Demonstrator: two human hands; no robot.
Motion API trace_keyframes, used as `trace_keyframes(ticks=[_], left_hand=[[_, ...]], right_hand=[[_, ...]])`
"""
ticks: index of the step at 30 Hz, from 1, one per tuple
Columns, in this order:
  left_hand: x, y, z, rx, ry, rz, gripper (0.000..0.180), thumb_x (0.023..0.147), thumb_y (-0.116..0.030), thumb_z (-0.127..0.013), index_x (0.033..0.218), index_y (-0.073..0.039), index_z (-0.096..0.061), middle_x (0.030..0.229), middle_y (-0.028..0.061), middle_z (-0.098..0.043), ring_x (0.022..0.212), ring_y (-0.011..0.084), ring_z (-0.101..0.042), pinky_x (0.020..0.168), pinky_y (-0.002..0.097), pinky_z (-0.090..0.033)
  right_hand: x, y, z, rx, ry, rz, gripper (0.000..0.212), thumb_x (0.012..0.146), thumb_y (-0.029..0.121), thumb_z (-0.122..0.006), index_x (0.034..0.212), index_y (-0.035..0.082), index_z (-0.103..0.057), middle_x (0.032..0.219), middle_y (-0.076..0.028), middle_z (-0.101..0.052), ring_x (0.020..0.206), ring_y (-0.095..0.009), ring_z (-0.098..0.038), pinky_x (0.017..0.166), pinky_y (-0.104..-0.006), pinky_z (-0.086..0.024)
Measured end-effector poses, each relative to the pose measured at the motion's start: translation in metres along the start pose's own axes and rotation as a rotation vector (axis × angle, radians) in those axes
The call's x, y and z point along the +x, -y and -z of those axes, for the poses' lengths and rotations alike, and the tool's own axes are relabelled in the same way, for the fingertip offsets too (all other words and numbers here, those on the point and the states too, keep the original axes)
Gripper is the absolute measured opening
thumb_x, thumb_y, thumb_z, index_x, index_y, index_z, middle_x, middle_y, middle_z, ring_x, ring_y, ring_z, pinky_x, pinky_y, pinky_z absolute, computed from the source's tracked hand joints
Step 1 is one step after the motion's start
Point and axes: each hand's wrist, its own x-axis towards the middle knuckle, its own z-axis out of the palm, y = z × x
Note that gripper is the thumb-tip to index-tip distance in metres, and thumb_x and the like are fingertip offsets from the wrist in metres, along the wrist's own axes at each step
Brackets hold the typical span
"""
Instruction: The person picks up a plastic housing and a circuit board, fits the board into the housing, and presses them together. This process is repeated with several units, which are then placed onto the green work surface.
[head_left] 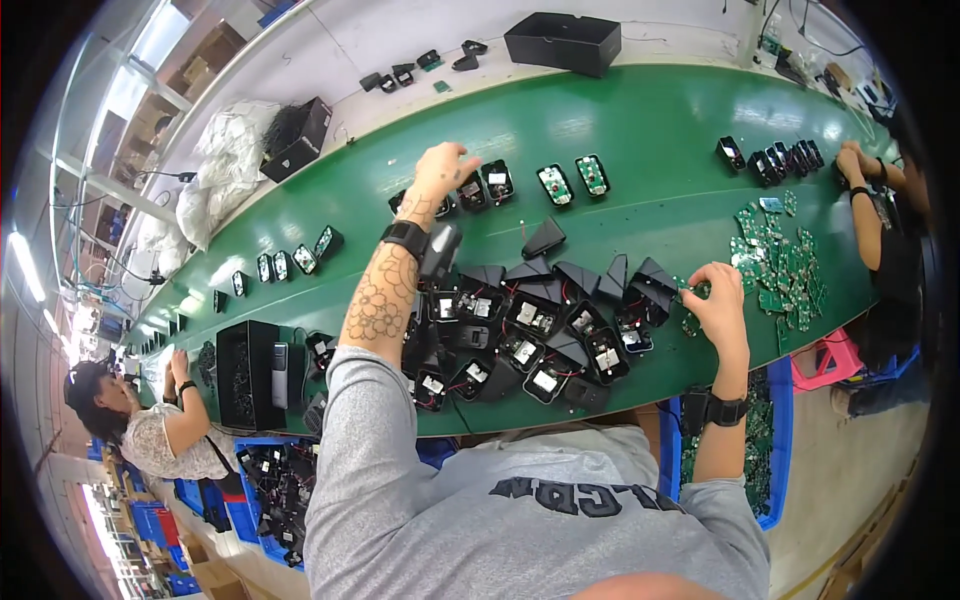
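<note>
My left hand (438, 172) is stretched across the green bench over a row of black plastic housings (497, 181), fingers apart with nothing visible in them. It partly hides the housings beneath it. My right hand (718, 308) pinches a small green circuit board (684, 287) at the right end of a heap of open black housings (530, 315). Red wires and white-labelled parts show inside several of these. Two housings with green boards fitted (592, 175) stand right of the row. A loose pile of green circuit boards (780, 262) lies to the right of my right hand.
A black bin (236, 345) stands at the left; a black box (563, 42) sits at the back. More housings (785, 163) line the far right, near another person's hands (852, 165). Blue crates (782, 440) flank me below the bench. Another person (150, 420) works at the left.
</note>
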Motion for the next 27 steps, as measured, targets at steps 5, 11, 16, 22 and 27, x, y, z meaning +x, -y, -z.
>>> trace_keyframes(ticks=[5, 11, 16, 22, 27], left_hand=[[-0.004, -0.007, -0.023, 0.068, 0.139, -0.100, 0.042, 0.078, -0.041, -0.071, 0.091, -0.001, -0.067, 0.088, 0.0161, -0.069, 0.085, 0.0332, -0.065, 0.079, 0.0383, -0.051], [-0.019, -0.013, -0.033, -0.153, -0.095, -0.318, 0.022, 0.081, -0.022, -0.068, 0.091, -0.004, -0.060, 0.088, 0.0139, -0.068, 0.084, 0.0316, -0.065, 0.078, 0.0387, -0.051], [-0.037, -0.032, 0.002, -0.729, -0.202, -0.177, 0.013, 0.091, -0.012, -0.059, 0.099, -0.004, -0.053, 0.079, 0.0101, -0.066, 0.073, 0.0132, -0.063, 0.061, 0.0270, -0.051], [-0.169, -0.128, 0.053, -1.824, 0.579, 0.353, 0.052, 0.094, -0.014, -0.051, 0.142, -0.007, -0.032, 0.118, 0.0163, -0.058, 0.108, 0.0291, -0.062, 0.082, 0.0431, -0.057], [-0.245, -0.155, 0.023, -2.271, 0.704, 0.486, 0.050, 0.101, -0.024, -0.044, 0.147, -0.012, -0.028, 0.130, 0.0177, -0.052, 0.124, 0.0329, -0.052, 0.095, 0.0418, -0.053]], right_hand=[[0.012, 0.025, 0.012, 0.342, 0.143, -0.225, 0.016, 0.074, 0.006, -0.064, 0.090, 0.004, -0.065, 0.082, -0.007, -0.054, 0.089, -0.024, -0.054, 0.084, -0.0333, -0.041], [0.012, 0.018, 0.016, 0.422, -0.091, -0.140, 0.022, 0.081, -0.002, -0.058, 0.100, 0.003, -0.067, 0.079, -0.005, -0.052, 0.072, -0.015, -0.056, 0.069, -0.0247, -0.044], [0.009, 0.016, 0.013, 0.396, -0.225, -0.104, 0.021, 0.084, -0.001, -0.062, 0.103, 0.004, -0.068, 0.088, -0.003, -0.062, 0.075, -0.009, -0.057, 0.067, -0.0231, -0.045], [-0.026, 0.047, 0.026, 0.782, -0.202, -0.357, 0.018, 0.082, 0.000, -0.065, 0.101, 0.001, -0.066, 0.085, -0.003, -0.063, 0.072, -0.009, -0.057, 0.065, -0.0221, -0.046], [-0.049, 0.092, 0.028, 1.433, 0.063, -0.238, 0.013, 0.078, 0.000, -0.065, 0.089, -0.001, -0.058, 0.079, -0.010, -0.060, 0.067, -0.015, -0.060, 0.053, -0.0239, -0.048]])
